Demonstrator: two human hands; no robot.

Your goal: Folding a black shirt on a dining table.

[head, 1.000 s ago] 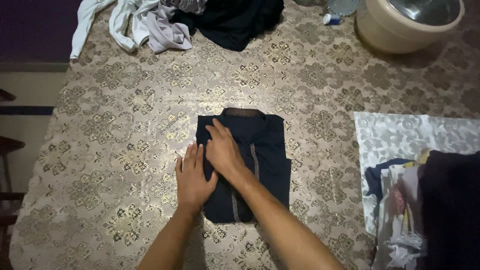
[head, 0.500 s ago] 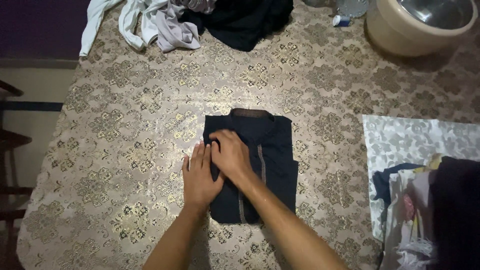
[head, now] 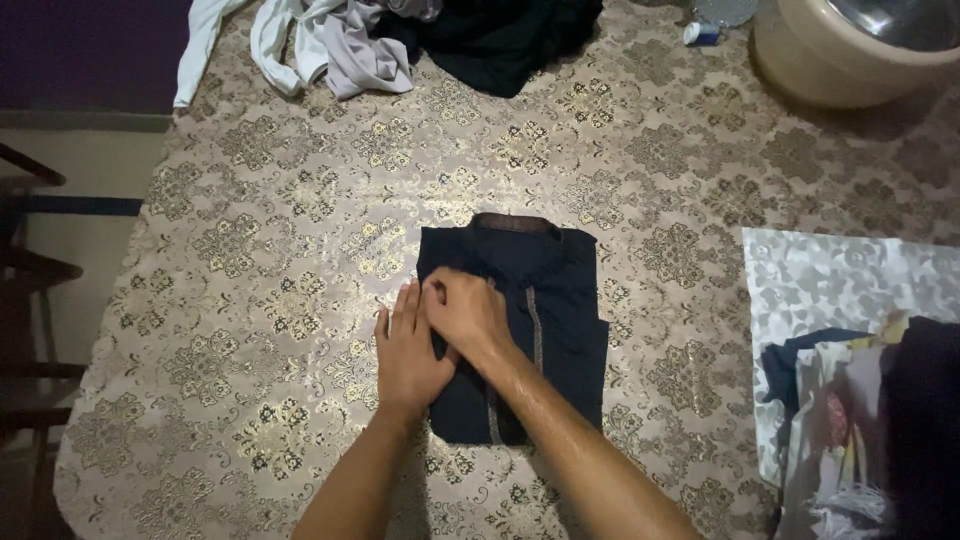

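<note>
left hand (head: 410, 352) | right hand (head: 468, 312) | flat on dark folded garment (head: 550, 300)

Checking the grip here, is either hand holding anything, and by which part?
Nothing is gripped: left hand and right hand press flat on the folded dark garment's left edge.

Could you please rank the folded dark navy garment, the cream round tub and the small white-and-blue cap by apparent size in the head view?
1. Folded dark navy garment, though the cream round tub is cropped, so unsure.
2. Tub.
3. Small white-and-blue cap.
</note>
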